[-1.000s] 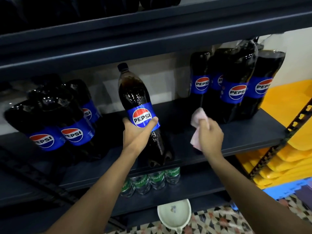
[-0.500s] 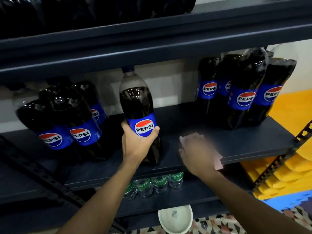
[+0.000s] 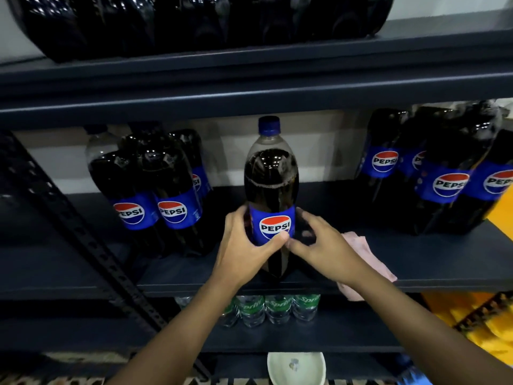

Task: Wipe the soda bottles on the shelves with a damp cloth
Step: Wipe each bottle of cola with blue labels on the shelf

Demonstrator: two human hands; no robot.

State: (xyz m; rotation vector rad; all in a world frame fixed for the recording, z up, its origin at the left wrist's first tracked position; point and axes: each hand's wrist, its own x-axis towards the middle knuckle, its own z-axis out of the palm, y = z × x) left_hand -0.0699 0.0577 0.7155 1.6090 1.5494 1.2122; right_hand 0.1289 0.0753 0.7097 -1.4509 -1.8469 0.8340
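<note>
A single tall Pepsi bottle point(image 3: 270, 173) with a blue cap stands upright at the front of the dark middle shelf point(image 3: 444, 262). My left hand point(image 3: 244, 251) is wrapped around its blue label from the left. My right hand point(image 3: 324, 251) curves beside the label on the right, its fingers apart and the fingertips at the bottle. The pink cloth point(image 3: 369, 257) lies on the shelf edge behind and under my right wrist, partly hidden by it.
Shrink-wrapped Pepsi packs stand at the left point(image 3: 155, 195) and right point(image 3: 444, 173) of the shelf. More dark bottles point(image 3: 194, 20) sit on the shelf above. Sprite bottles point(image 3: 266, 309) fill the lower shelf, a white bowl point(image 3: 295, 368) is below, and a diagonal brace point(image 3: 83, 240) crosses the left.
My left hand stood the tilted bottle upright on the shelf. My right hand laid the cloth down on the shelf edge and moved left to the bottle.
</note>
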